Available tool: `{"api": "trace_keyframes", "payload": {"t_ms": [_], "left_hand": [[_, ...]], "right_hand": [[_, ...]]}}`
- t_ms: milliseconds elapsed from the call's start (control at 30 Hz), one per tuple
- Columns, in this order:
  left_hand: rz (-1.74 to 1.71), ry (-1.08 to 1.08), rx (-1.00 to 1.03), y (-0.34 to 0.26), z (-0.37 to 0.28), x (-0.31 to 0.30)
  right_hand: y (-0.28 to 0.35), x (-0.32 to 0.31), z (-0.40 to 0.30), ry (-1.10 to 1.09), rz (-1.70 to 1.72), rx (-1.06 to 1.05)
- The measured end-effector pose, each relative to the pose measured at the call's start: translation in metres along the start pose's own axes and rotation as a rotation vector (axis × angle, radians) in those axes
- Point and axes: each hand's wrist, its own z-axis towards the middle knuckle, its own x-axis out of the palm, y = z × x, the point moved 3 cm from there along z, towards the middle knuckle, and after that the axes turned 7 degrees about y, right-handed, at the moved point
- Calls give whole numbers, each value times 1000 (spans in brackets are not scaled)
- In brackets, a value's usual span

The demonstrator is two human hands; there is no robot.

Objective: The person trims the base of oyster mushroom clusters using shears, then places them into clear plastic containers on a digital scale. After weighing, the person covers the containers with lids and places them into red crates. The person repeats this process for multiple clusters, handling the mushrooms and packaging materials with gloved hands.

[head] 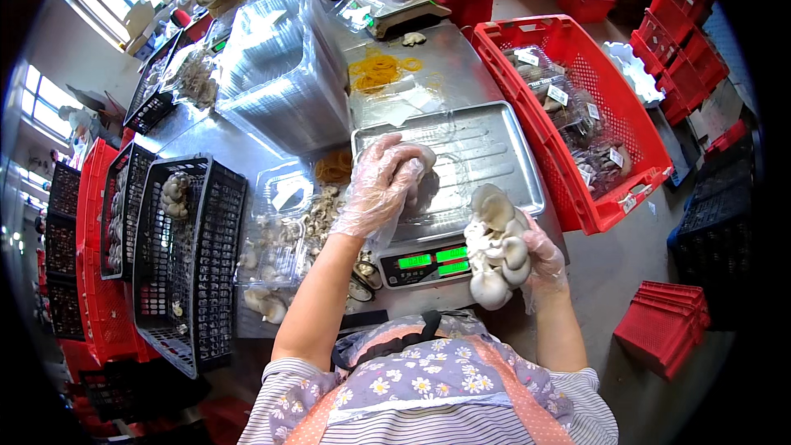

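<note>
My left hand (384, 184), in a clear plastic glove, is closed around a pale grey oyster mushroom (426, 156), which its fingers partly hide. It is above the steel tray (525, 180) of a digital scale, whose lit green display (415, 261) faces me. Clear plastic with faint edges, perhaps a punnet, appears on the tray. In my right hand (546, 253), gloved alike, is a cluster of oyster mushrooms (497, 247), caps and white stems showing. The cluster hangs over the scale's front right corner and covers part of the display panel.
A red crate (571, 188) of packed mushrooms stands at right. Left are stacked clear punnets (284, 93), mushroom trimmings (324, 210) and a black crate (213, 259). Yellow rubber bands (377, 71) lie beyond the tray. Two people handle mushrooms across the table, one beside another scale (398, 9).
</note>
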Motion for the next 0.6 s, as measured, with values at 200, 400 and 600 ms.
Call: {"api": "trace_keyframes", "payload": {"t_ms": [200,400,600], "left_hand": [[244,143,22,-32,5,4],[277,55,22,-30,-3,7],[371,84,20,-26,8,30]], "right_hand": [[3,6,5,-15,9,6],[2,30,2,-38,-241,81],[-11,29,-2,78,-418,240]]}}
